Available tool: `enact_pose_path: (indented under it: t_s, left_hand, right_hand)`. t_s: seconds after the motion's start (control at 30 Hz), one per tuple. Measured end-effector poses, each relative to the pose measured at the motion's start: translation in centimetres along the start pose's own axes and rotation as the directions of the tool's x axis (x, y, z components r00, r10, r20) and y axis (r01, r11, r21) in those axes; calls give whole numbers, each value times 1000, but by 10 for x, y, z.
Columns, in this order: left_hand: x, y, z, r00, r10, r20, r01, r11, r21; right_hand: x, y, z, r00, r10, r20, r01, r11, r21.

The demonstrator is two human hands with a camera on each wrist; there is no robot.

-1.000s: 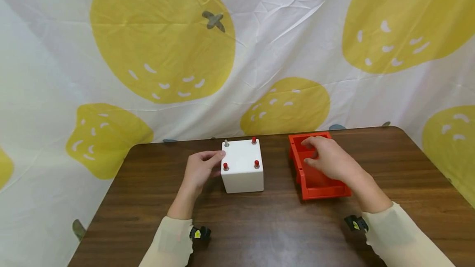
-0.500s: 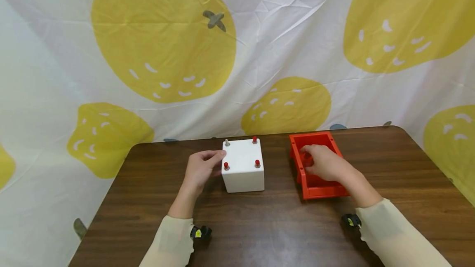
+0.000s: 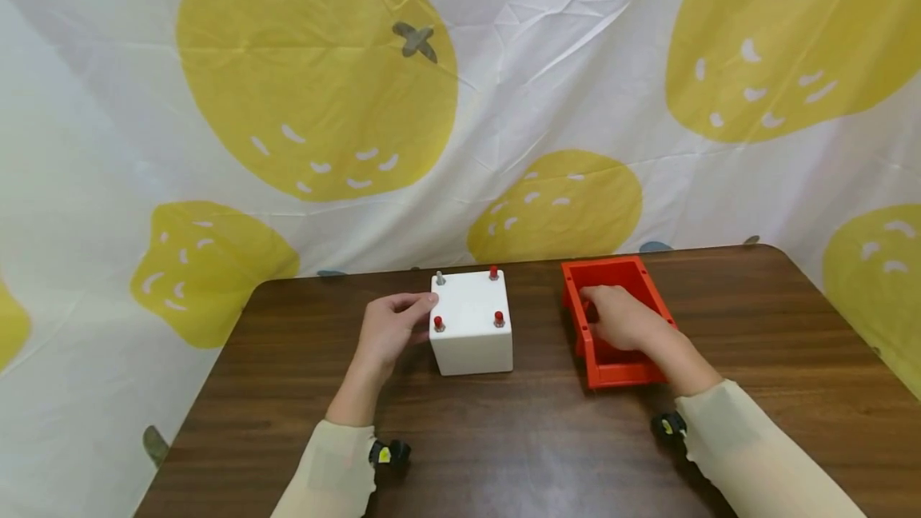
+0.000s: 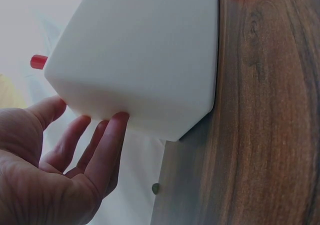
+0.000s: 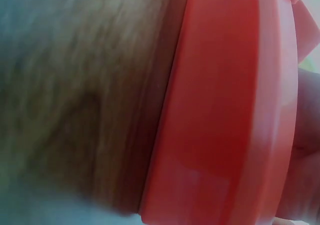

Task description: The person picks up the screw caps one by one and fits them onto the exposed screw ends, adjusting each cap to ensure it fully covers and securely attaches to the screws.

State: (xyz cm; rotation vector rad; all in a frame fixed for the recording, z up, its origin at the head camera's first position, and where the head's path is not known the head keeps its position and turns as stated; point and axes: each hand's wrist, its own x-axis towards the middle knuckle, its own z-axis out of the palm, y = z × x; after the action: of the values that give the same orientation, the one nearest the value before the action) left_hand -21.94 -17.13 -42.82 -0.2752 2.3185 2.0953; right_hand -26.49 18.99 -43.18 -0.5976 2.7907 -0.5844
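A white box (image 3: pixel 471 306) stands on the wooden table with a short post at each top corner. Red caps (image 3: pixel 499 317) cover three of the posts; the back-left post (image 3: pixel 440 278) is bare metal. My left hand (image 3: pixel 388 330) rests against the box's left side, thumb at the top edge. Its fingertips touch the side face in the left wrist view, the fingers fairly straight. To the right, my right hand (image 3: pixel 622 320) reaches down into a red bin (image 3: pixel 626 376). Its fingertips are hidden inside, so I cannot tell what they hold.
The brown table (image 3: pixel 532 446) ends at the back against a white curtain (image 3: pixel 504 102) printed with yellow fruit. A strip of table separates the white box from the red bin. Small black cameras (image 3: pixel 389 452) are worn on both wrists.
My right hand has gone from hovering over the red bin to lower inside it, its forearm shifting left. The left hand and the white box have stayed put.
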Motion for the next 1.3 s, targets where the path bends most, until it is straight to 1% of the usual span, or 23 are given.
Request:
enact_pose_path:
  t_s: [0.27, 0.4, 0.57, 0.73, 0.97, 1.2, 1.3]
  left_hand:
    - [2, -2, -2, 1000, 2, 0, -2, 1000, 18]
    - [1, -2, -1, 1000, 1, -6, -1, 1000, 11]
    - [2, -2, 0, 1000, -2, 1, 2, 1000, -12]
    - [2, -2, 0, 1000, -5, 2, 5, 1000, -10]
    - [1, 0, 0, 1000, -6, -2, 6, 1000, -1]
    - [2, -3, 0, 1000, -4, 2, 4, 1000, 6]
    - [2, -3, 0, 1000, -5, 0, 5, 1000, 11]
  right_hand:
    - [5, -4, 0, 1000, -5, -9, 5, 1000, -19]
    - [6, -2, 1, 1000, -16, -21, 15, 1000, -18]
    - [8, -1, 2, 999, -2, -46, 3, 1000, 23]
    - [8, 0, 2, 996, -3, -88, 9, 998, 61]
    - [7, 0, 1, 997, 23, -75, -18, 998, 54]
    - [10, 2, 2, 996, 23, -88, -20, 999, 34]
    - [11, 3, 2, 995, 28, -91, -25, 999, 41]
